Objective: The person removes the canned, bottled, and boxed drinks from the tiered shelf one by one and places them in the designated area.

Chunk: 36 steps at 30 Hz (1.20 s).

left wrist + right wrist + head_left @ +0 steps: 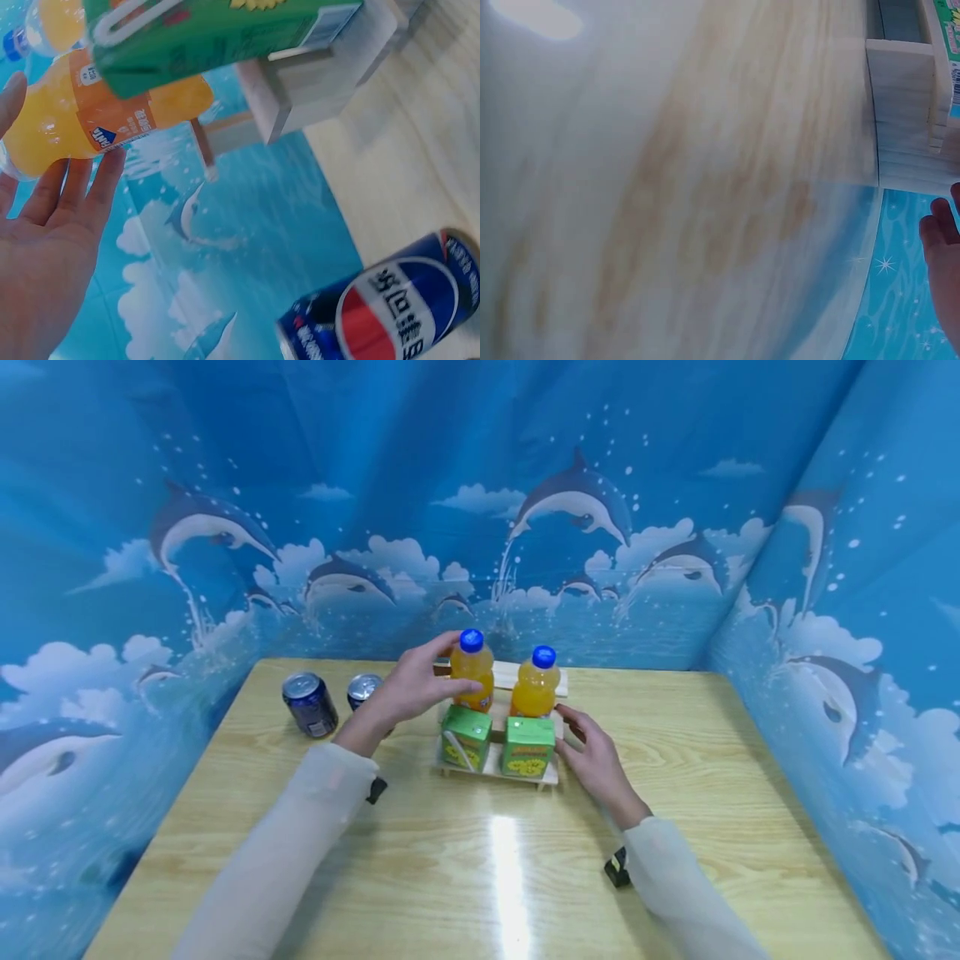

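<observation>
Orange in the head view, the bottle (477,668) sits at the rack's (492,761) rear left, pinched by the left hand (420,685). Left wrist: plastic, probably weighty, slick, squeezable; best held mid-body. Right wrist: right hand (943,270) loosely spread beside the rack.

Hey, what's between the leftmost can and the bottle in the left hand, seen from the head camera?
In the head view, the second can, partly hidden by the left hand, which also lies between.
</observation>
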Available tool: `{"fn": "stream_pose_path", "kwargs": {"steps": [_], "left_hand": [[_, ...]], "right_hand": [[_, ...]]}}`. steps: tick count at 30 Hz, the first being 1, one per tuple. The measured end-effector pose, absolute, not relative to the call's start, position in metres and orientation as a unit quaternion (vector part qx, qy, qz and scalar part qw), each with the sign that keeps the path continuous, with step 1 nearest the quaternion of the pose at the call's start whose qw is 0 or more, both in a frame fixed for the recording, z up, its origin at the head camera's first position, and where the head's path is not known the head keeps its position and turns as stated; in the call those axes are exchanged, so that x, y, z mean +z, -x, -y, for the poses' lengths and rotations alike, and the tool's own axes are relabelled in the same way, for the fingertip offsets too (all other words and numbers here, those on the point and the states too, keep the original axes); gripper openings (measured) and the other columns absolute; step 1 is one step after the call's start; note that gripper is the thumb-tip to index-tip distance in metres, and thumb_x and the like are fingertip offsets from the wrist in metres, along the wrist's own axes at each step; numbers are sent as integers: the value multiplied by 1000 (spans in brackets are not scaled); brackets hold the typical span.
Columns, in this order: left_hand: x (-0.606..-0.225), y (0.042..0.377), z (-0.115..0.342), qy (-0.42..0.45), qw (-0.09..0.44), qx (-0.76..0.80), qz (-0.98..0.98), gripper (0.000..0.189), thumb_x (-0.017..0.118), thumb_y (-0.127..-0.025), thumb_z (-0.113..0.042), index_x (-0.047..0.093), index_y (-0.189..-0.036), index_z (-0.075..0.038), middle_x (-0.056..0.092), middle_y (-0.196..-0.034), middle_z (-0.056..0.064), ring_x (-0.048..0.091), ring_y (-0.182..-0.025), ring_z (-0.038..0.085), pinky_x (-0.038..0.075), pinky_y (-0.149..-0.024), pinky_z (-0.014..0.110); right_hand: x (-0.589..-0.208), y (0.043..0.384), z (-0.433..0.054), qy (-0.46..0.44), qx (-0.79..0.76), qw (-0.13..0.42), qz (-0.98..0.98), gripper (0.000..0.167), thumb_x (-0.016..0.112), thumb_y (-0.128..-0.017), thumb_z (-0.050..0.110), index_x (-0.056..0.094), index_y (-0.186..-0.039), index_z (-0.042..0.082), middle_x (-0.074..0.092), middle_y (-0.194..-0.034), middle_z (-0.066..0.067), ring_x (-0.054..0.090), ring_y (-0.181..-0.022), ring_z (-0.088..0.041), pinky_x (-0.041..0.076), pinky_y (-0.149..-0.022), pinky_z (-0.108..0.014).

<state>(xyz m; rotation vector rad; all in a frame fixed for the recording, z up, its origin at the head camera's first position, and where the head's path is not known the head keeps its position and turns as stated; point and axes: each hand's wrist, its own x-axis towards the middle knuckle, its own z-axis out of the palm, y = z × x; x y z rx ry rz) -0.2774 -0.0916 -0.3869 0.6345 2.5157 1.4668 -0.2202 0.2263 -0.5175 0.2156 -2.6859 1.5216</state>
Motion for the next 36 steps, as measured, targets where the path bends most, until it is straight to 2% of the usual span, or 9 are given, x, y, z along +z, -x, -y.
{"fn": "stream_pose_path", "kwargs": {"steps": [6,18,26,36], "left_hand": [[-378,274,106,-202,46,486,-849,69,83,-100,-24,50,-162,-21,61,-154,11,63,-139,37,59,-111,56],[-373,268,135,-176,17,500,-848,68,82,-100,-30,51,-161,-23,62,-152,11,65,-136,37,58,-111,59],[-371,261,152,-152,7,497,-854,73,82,-99,-40,49,-162,-24,62,-154,12,65,-135,39,58,-110,63],[-376,246,177,-114,19,495,-861,74,81,-101,-39,47,-165,-24,57,-159,15,62,-138,45,58,-109,65]], "right_hand": [[-518,220,-228,-65,509,20,858,61,69,-106,7,46,-163,5,47,-169,-18,45,-156,-42,38,-130,-56],[-519,219,-227,-76,513,25,855,60,68,-106,3,47,-162,2,47,-168,-20,46,-155,-43,40,-129,-56],[-518,219,-228,-73,500,26,863,60,69,-106,6,48,-162,4,48,-168,-17,47,-155,-40,41,-128,-55],[-521,220,-229,-74,499,31,863,60,70,-105,5,49,-162,4,49,-168,-18,50,-153,-42,44,-126,-55]]}}
